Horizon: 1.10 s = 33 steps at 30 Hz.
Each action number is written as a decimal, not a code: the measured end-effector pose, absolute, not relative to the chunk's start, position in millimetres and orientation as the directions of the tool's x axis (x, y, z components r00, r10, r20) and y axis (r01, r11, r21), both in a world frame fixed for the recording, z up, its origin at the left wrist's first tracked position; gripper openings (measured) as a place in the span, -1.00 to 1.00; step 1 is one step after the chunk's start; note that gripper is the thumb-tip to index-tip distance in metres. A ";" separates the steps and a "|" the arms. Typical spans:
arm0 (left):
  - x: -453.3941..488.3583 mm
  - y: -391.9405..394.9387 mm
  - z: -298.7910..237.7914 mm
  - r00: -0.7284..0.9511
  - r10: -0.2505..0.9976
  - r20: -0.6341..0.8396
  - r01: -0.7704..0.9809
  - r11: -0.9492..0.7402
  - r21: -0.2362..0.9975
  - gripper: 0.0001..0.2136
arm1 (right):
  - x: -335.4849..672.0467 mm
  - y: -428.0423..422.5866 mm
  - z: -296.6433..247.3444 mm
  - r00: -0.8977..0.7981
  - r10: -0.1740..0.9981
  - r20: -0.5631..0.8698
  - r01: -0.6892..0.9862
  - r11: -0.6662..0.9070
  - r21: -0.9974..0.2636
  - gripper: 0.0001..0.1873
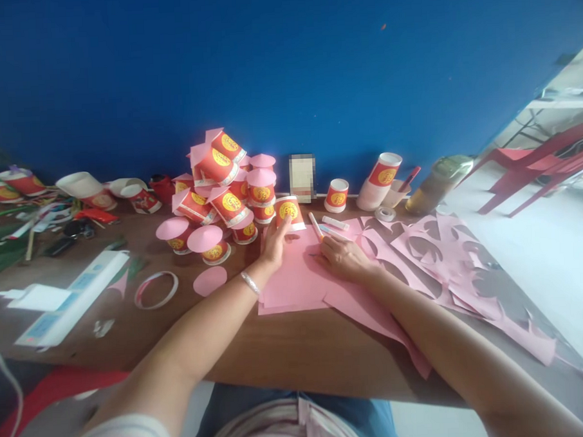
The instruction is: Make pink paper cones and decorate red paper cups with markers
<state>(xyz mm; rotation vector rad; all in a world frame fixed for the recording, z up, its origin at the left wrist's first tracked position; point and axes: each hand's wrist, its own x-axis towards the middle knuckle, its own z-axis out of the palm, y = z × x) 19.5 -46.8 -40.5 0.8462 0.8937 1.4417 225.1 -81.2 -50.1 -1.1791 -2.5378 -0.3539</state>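
Observation:
My left hand (274, 244) is closed round a red paper cup (289, 210) with a yellow emblem, held tilted above pink paper sheets (298, 276). My right hand (342, 258) rests on the same paper, its fingers curled round a slim white-and-orange pen (316, 226). A thin dark tip shows by those fingers; how it joins the pen is hidden. Just beyond the right hand lies a white glue-stick-like tube (335, 223). Left of my left hand are several stacked red cups (230, 205) with pink paper cone tops, and a flat pink paper disc (210, 281).
Cut pink paper scraps (433, 254) spread over the table's right side. A lone cup (337, 196), a cup stack (381, 181), a tape roll (385, 214) and a bottle (437, 183) stand behind. Leftward are a white tape ring (156, 290) and a power strip (73, 299).

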 end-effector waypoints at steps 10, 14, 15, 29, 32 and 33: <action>17.3 -51.5 -37.1 0.098 0.985 0.140 -0.312 -0.103 0.945 -0.55 | 247.6 -67.1 -35.3 -0.208 0.933 0.294 0.972 0.232 -0.048 -0.72; 16.6 -52.6 -33.5 0.179 0.973 0.147 -0.269 -0.096 0.958 -0.50 | 238.0 -51.3 -36.5 -0.161 0.950 0.266 0.981 0.183 -0.061 -0.71; 16.7 -52.9 -32.7 0.199 0.970 0.140 -0.274 -0.082 0.958 -0.50 | 235.9 -49.9 -38.0 -0.158 0.946 0.282 0.981 0.183 -0.065 -0.72; 16.9 -55.7 -32.2 0.314 0.939 0.139 -0.230 -0.067 0.971 -0.52 | 232.1 -75.6 -43.3 0.027 0.810 0.586 0.731 0.383 -0.564 -0.58; 15.8 -57.2 -30.8 0.389 0.907 0.160 -0.175 -0.098 0.980 -0.45 | 224.0 -76.8 -41.3 0.095 0.814 0.573 0.643 0.390 -0.660 -0.63; 15.1 -57.2 -31.0 0.410 0.896 0.169 -0.166 -0.109 0.980 -0.41 | 222.5 -76.4 -41.1 0.094 0.823 0.560 0.625 0.389 -0.677 -0.64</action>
